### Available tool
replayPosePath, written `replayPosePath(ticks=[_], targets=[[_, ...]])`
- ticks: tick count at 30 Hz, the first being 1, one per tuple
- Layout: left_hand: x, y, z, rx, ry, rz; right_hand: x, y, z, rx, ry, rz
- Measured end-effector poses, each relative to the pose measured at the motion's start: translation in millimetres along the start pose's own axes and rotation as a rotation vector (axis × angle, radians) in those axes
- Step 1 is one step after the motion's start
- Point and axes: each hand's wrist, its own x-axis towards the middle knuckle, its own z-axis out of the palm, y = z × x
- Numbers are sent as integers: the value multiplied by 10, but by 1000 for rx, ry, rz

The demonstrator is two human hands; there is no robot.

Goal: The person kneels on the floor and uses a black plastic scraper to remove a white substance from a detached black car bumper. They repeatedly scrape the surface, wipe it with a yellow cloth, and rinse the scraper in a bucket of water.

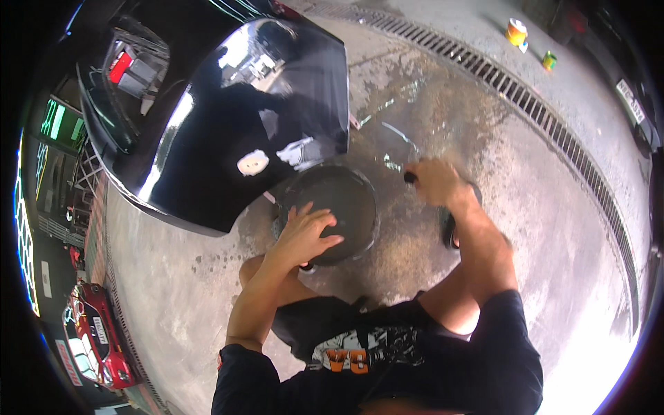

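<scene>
My left hand (308, 232) is over a round dark basin (375, 216) of murky grey water, fingers spread and nothing seen in them. To its right, my right hand (440, 182) is closed around a small black object (410, 177), most of it hidden by the fingers, above the wet floor. A glossy black car body panel (221, 145) stands just beyond the basin at the left. On its lower part are a rounded pale patch (253, 163) and whitish smears (297, 153) near the panel's edge.
A slotted drain grate (484, 72) crosses the concrete floor beyond. An orange-and-white can (516, 32) and a small green can (549, 61) stand past it. A dark car (626, 76) is at the far right, and a red car (100, 339) at the lower left.
</scene>
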Motion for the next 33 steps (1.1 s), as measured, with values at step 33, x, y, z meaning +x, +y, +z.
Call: replayPosePath(ticks=[33], targets=[[-869, -303, 130, -750, -30, -22, -306, 348, -718, 374, 304, -42]])
